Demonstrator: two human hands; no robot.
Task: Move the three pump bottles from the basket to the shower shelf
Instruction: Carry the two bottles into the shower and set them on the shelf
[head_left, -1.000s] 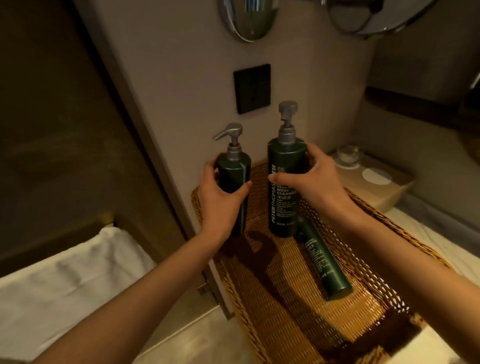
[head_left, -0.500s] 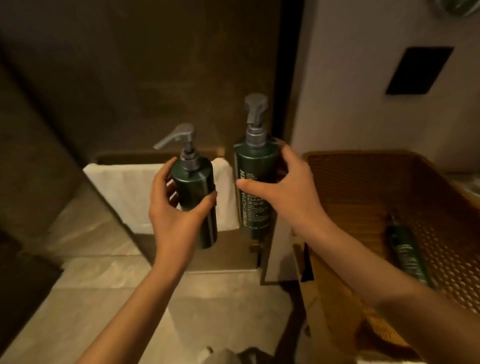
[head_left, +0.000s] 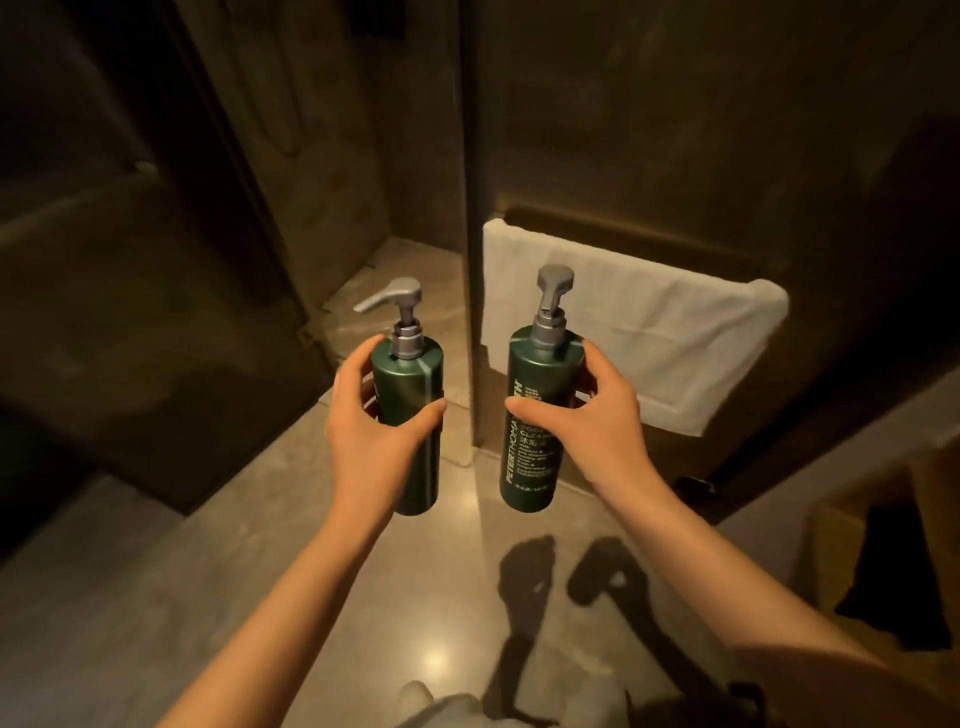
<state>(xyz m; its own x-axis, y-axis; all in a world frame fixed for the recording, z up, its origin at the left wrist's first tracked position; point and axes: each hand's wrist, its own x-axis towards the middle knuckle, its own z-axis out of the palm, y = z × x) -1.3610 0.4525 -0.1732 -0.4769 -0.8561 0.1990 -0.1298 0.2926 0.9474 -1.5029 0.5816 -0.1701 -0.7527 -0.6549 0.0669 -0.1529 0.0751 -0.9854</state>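
Observation:
I hold two dark green pump bottles upright above the tiled floor, each with a grey pump head. My left hand (head_left: 375, 426) grips the plain bottle (head_left: 413, 410), whose spout points left. My right hand (head_left: 589, 415) grips the labelled body-cleanser bottle (head_left: 535, 415), white lettering facing me. The basket and the third bottle are out of view. No shower shelf can be made out in the dark shower area.
A glass panel edge (head_left: 470, 260) stands straight ahead between the bottles. A white towel (head_left: 639, 332) hangs over a ledge to the right. A dark glass door (head_left: 171, 312) is on the left, with shower floor (head_left: 395, 280) beyond. A dark box corner (head_left: 883, 561) sits low right.
I have turned left, away from the counter; the basket with the third bottle has left the view. Both bottles stay in my hands, now facing the shower opening and glass panel.

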